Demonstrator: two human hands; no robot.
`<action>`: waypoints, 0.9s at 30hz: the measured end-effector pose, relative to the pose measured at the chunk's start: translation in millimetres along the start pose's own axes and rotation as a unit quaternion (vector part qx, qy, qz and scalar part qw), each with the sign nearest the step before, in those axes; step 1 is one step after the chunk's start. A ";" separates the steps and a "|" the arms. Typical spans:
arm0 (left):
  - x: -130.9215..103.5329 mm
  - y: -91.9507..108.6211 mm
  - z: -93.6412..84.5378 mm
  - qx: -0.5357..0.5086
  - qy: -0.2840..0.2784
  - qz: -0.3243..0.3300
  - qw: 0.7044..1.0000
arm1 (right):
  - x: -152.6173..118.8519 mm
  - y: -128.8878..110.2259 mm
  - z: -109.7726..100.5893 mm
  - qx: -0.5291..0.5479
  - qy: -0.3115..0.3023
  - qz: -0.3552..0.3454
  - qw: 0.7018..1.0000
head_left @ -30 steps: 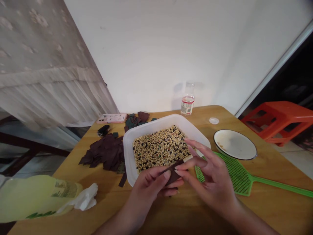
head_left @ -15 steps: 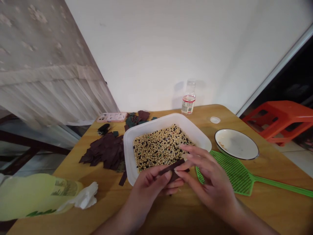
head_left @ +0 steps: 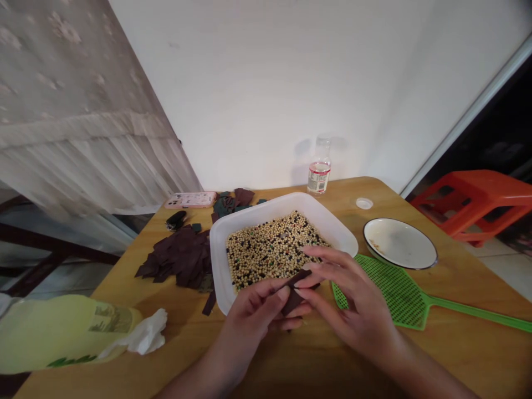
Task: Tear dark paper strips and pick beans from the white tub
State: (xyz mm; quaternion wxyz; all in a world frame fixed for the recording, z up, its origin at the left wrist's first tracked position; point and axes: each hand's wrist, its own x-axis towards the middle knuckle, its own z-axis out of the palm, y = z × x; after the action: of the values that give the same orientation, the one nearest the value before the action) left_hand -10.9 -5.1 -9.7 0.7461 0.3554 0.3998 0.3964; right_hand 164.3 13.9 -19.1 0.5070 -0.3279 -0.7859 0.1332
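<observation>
Between both my hands is a dark brown strip of fabric-like material (head_left: 294, 299), partly folded over and partly hidden by fingers. My left hand (head_left: 260, 310) pinches it with the thumb on top. The fingers of my right hand (head_left: 351, 296) press on its upper edge, thumb and fingertips close together. Just beyond my hands stands a white plastic tub (head_left: 221, 266) holding many small beads (head_left: 270, 249), mostly cream with black ones and a few coloured. To the left of the tub lies a heap of similar dark brown pieces (head_left: 180, 257).
A green fly swatter (head_left: 390, 288) and a white enamel dish (head_left: 401, 244) lie at right, near a white cap (head_left: 364, 203). A clear bottle (head_left: 319, 172) stands by the wall. Left are a phone (head_left: 190, 199), a black clip-like object (head_left: 176, 220) and a yellowish bottle (head_left: 66, 332).
The upper edge of the brown strip is turned over further, and my right fingertips have shifted slightly left along it. The surroundings have stayed put.
</observation>
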 end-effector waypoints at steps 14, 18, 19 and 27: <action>1.7 -3.0 2.9 -0.041 0.023 0.017 0.999 | -8.8 2.9 6.2 -0.041 0.024 -0.065 0.997; 2.2 -3.1 3.9 -0.050 0.039 0.028 0.998 | -10.0 3.0 8.3 -0.023 -0.001 -0.066 0.998; 2.5 -3.6 3.5 -0.050 0.038 0.030 0.998 | -10.3 3.3 8.7 -0.024 -0.001 -0.069 0.997; 1.9 -5.6 1.6 -0.063 0.031 0.036 0.997 | -10.2 4.7 10.3 -0.035 0.013 -0.075 0.996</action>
State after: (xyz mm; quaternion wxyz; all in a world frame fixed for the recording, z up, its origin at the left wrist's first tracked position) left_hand -7.1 -6.2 -14.3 0.7397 0.3094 0.3835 0.4583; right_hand 159.7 12.0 -33.5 0.5141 -0.2878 -0.8056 0.0628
